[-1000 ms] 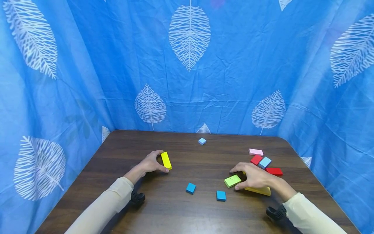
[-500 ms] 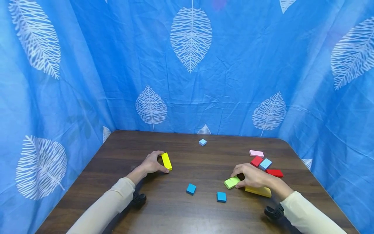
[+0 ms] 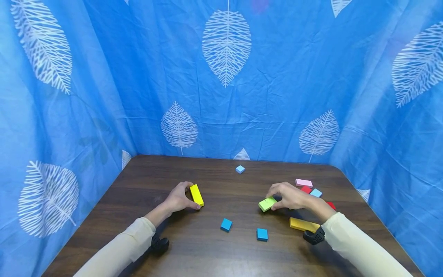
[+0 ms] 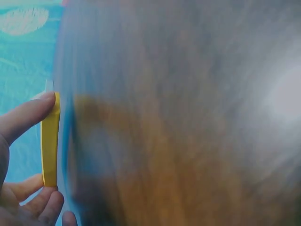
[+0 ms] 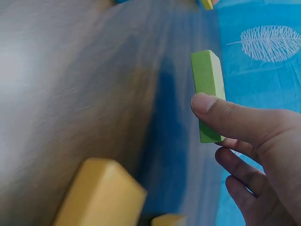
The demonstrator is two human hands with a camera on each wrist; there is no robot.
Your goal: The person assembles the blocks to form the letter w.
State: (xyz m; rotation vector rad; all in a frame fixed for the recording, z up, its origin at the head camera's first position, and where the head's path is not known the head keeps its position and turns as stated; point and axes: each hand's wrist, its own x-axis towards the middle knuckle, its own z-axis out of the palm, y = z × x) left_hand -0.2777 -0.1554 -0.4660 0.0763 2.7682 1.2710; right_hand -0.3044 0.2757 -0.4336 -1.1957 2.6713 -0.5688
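My left hand [image 3: 179, 198] pinches a yellow block [image 3: 197, 195] by its two ends, with the thumb at the near end and fingers at the far end. The left wrist view shows the same yellow block [image 4: 50, 141] between thumb and fingertips. On the right, my right hand [image 3: 288, 196] holds a lime-green block [image 3: 267, 204] between thumb and fingers. In the right wrist view this green block [image 5: 208, 94] appears raised off the table, its far end sticking out past the thumb. A darker yellow block [image 3: 304, 224] lies on the table below the right wrist.
Two blue blocks, one at centre [image 3: 226, 225] and another blue block [image 3: 262, 234] nearer, lie between the arms. A light-blue block [image 3: 240, 169] sits far back. Beyond the right hand are a pink block [image 3: 303, 183], red blocks [image 3: 306, 189] and another light-blue block [image 3: 316, 192].
My right hand has closed on the green block and carried it left and away from me, uncovering the darker yellow block. The left hand and its yellow block have shifted slightly toward me.
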